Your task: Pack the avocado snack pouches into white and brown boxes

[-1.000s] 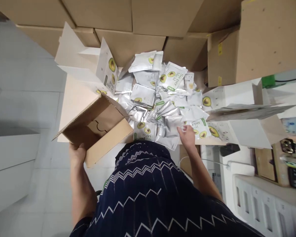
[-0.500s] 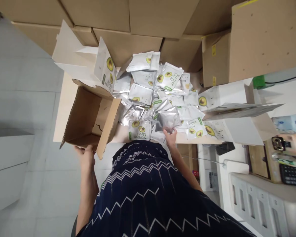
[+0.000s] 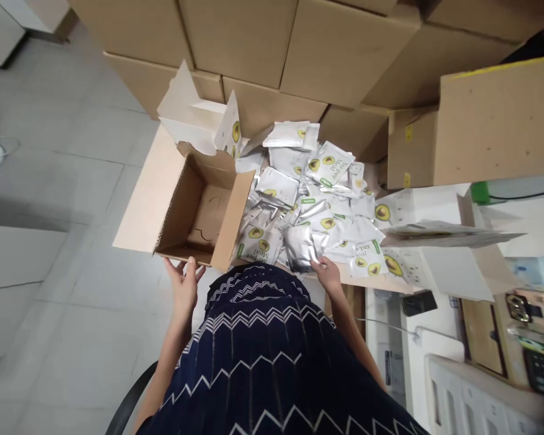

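My left hand point(image 3: 184, 284) grips the near wall of an open brown cardboard box point(image 3: 233, 220), with the thumb at its rim. The box lies tilted at the left of the table, its opening towards me, and I see nothing inside it. My right hand point(image 3: 327, 275) pinches the edge of a silver foil pouch point(image 3: 299, 244) at the front of a pile. Whether more than one pouch is in the fingers I cannot tell. Around it lie many white-and-silver pouches point(image 3: 278, 186) printed with avocados, one of them face up point(image 3: 259, 243) just left of my right hand's pouch.
An open white carton point(image 3: 193, 124) stands behind the brown box. More avocado-printed white cartons point(image 3: 453, 260) lie at the right end of the table point(image 3: 140, 208). Large brown boxes point(image 3: 238, 42) are stacked along the back. A small black object point(image 3: 418, 302) sits at the right edge.
The view has turned and shifted. The brown box has moved right, closer to the pouches, in my left hand. My right hand has drawn the silver pouch left and nearer to me.
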`<state>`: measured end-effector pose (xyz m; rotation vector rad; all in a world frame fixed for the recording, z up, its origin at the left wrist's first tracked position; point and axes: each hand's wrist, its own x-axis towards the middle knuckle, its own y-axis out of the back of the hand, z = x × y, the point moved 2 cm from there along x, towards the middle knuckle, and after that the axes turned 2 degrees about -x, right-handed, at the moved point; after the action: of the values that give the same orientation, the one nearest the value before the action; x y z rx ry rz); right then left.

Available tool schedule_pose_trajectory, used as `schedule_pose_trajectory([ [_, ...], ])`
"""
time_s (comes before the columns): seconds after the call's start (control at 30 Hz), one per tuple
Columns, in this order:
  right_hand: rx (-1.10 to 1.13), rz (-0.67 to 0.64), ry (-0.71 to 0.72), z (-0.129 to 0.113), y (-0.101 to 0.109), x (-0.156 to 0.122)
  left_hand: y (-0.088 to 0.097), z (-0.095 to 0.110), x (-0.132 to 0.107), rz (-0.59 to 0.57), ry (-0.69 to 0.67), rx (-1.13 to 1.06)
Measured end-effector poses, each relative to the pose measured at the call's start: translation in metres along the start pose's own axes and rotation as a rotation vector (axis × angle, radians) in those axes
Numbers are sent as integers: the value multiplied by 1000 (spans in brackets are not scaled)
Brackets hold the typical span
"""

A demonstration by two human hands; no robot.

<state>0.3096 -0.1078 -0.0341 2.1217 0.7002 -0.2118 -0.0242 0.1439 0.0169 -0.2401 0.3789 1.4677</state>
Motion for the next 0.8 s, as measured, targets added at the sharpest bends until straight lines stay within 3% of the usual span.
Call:
schedule_pose_trajectory([
  [0.07, -28, 32, 94, -21, 16, -8, 10, 2, -1, -8, -16, 64],
  [0.17, -29, 115, 252, -67, 37, -19, 26, 11, -5, 68, -113, 323],
  [0.3, 97, 415, 463, -146, 63, -32, 44, 26, -10, 151, -188, 787],
  [0.37, 226, 507, 589, -188, 71, -38, 51, 36, -7, 143, -307, 973],
  [0.43, 322, 410, 716, -231, 70, -43, 56, 47, 0, 35, -504, 1042],
  [0.57, 274, -139, 930, -305, 40, -50, 62, 65, 21, -373, -815, 1002],
  [0.67, 109, -394, 1091, -344, 1, -56, 65, 70, 36, -367, -870, 982],
  [0.8, -170, -510, 1208, -376, -66, -61, 63, 56, 53, -307, -855, 989],
])
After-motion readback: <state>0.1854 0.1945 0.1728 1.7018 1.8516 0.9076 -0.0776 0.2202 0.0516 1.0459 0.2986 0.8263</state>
